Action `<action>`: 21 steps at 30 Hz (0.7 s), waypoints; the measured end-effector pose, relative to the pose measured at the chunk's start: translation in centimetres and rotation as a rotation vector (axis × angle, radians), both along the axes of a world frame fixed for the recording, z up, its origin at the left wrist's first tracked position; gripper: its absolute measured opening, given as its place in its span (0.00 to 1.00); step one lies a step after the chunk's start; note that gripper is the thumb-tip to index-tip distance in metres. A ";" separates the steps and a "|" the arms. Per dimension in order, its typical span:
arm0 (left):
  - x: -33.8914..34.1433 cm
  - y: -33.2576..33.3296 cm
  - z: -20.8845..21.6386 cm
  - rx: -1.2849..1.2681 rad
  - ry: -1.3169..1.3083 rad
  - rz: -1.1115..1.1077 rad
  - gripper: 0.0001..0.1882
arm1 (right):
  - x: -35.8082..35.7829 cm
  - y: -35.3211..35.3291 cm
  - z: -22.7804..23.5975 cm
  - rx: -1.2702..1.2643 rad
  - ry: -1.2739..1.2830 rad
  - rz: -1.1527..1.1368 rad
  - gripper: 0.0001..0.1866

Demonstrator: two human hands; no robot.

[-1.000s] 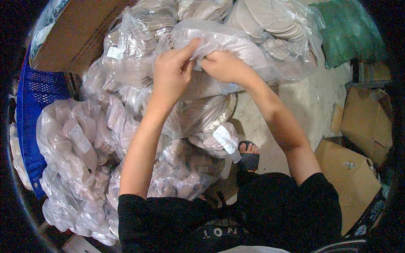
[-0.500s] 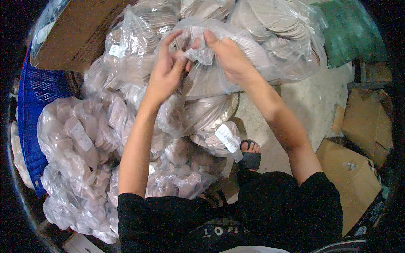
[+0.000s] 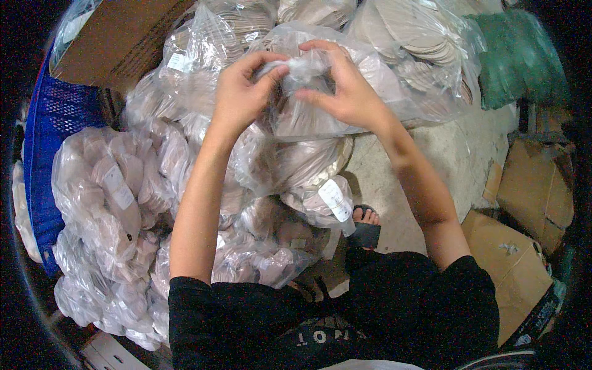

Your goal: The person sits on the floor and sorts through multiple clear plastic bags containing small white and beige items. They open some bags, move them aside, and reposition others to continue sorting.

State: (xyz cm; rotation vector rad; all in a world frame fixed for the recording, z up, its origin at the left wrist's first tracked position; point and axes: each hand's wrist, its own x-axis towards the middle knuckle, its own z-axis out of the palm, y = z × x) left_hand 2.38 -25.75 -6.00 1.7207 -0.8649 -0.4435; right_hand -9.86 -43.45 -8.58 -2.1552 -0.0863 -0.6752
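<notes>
A clear plastic bag (image 3: pixel 308 117) holding stacked flat, pale beige pieces lies in front of me, its mouth bunched into a twisted neck. With thumb and fingers, my left hand (image 3: pixel 246 89) pinches that neck from the left side. On the right, my right hand (image 3: pixel 351 92) arches around the bunched plastic, thumb and fingers spread apart; it appears not to grip. Part of the neck is blurred between the hands. Against this bag's right side rests another clear bag (image 3: pixel 425 43) of rounded flat pieces.
More filled clear bags (image 3: pixel 92 185) pile up at the left, beside a blue plastic crate (image 3: pixel 46 179). A cardboard box (image 3: pixel 117 43) stands far left. Green sacking (image 3: pixel 524 61) lies far right, with opened cardboard (image 3: pixel 509 265) below it. My sandalled foot (image 3: pixel 365 225) is on the concrete floor (image 3: pixel 401 191).
My left hand has gone from spread fingers to a pinch on the bunched plastic. My right hand has turned, its fingers now arched around the neck. The view has shifted slightly.
</notes>
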 end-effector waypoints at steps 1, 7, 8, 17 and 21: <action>0.1 0.2 -0.1 -0.029 0.056 0.026 0.13 | -0.2 -0.2 -0.2 -0.130 -0.033 -0.041 0.28; -0.8 -0.3 -0.6 -0.214 0.229 0.139 0.16 | -0.3 0.6 -1.9 -0.111 -0.079 -0.143 0.23; -0.8 -0.5 -0.7 -0.257 0.278 0.194 0.17 | -0.3 1.0 -2.1 0.113 0.016 -0.171 0.21; 0.1 -0.5 -0.9 -0.343 0.577 0.210 0.16 | -0.9 0.7 -0.9 1.112 0.079 -0.062 0.17; -1.4 -1.5 0.2 -0.189 0.027 0.166 0.24 | -0.2 1.9 -1.6 0.951 0.131 -0.209 0.14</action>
